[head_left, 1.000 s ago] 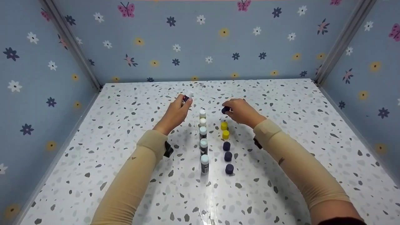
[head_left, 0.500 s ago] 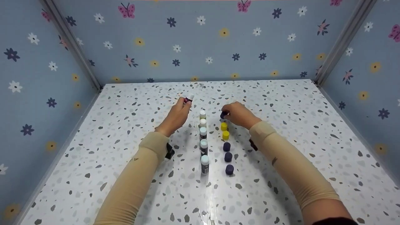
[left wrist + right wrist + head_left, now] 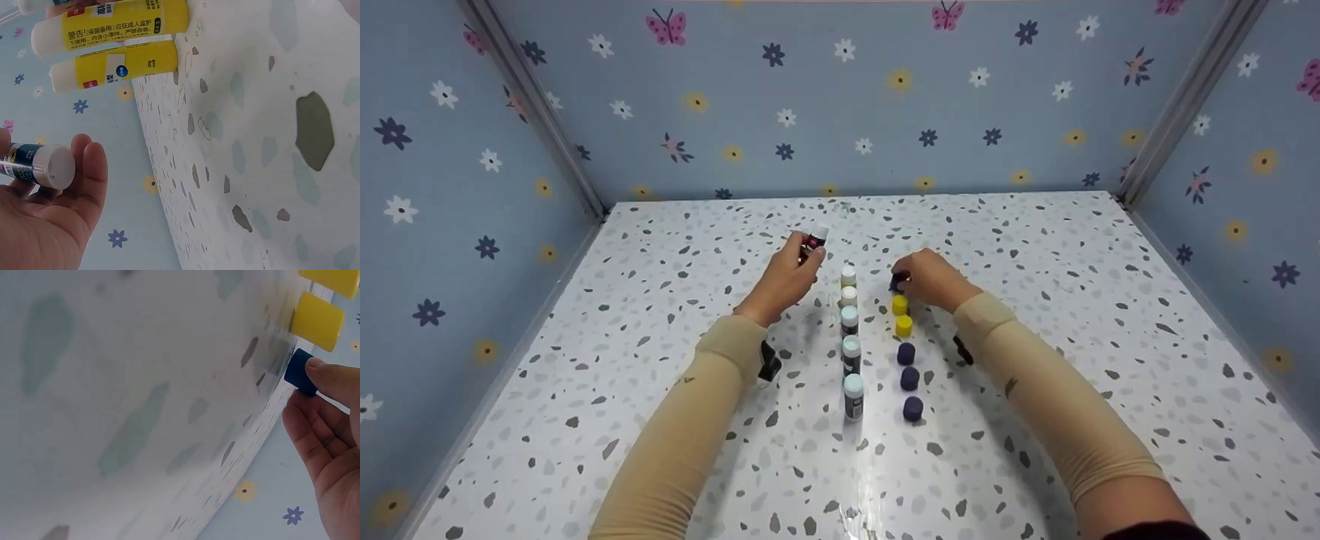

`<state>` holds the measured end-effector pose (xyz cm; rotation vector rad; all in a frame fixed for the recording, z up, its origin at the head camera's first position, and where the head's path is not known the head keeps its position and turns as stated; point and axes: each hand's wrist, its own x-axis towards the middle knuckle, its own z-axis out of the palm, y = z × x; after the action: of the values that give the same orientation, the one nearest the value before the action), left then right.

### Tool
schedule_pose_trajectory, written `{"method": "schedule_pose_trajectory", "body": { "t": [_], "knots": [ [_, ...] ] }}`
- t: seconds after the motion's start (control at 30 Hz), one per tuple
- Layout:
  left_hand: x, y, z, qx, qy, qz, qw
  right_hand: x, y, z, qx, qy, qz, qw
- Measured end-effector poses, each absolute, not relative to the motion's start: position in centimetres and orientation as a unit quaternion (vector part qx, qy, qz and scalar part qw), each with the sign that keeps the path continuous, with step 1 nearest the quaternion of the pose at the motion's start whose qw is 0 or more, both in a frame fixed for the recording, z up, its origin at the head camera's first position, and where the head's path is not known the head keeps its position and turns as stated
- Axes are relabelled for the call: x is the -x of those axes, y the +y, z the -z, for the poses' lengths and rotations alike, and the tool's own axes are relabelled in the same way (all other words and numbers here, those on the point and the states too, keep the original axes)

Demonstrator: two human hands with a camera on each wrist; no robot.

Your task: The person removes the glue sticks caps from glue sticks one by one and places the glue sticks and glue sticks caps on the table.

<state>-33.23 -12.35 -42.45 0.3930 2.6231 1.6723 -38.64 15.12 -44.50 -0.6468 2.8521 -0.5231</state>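
Head view: both hands raised, left (image 3: 784,277) gripping glue stick (image 3: 813,240), right (image 3: 934,279) seemingly pinching blue cap (image 3: 898,282).

Speckled table (image 3: 1035,247) bears glue sticks (image 3: 850,352), caps (image 3: 907,352).

My table (image 3: 660,300): speckled terrazzo top. Blue flowered walls (image 3: 840,112) round me, metal corner posts (image 3: 536,120), probably aluminium.

I see a white tabletop (image 3: 1035,300) speckled grey, blue walls (image 3: 450,225) with flowers and butterflies, two yellow caps (image 3: 901,315), dark blue caps (image 3: 910,379), and beige sleeves (image 3: 675,442).
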Motion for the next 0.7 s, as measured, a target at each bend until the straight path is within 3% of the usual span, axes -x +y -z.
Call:
{"method": "schedule_pose_trajectory", "body": {
  "t": [0.7],
  "knots": [
    [34.9,-11.9,42.7,-0.134,0.863,-0.485,-0.031,38.7,15.1,44.6,0.231,0.955,0.166,0.078]
  ]
}}
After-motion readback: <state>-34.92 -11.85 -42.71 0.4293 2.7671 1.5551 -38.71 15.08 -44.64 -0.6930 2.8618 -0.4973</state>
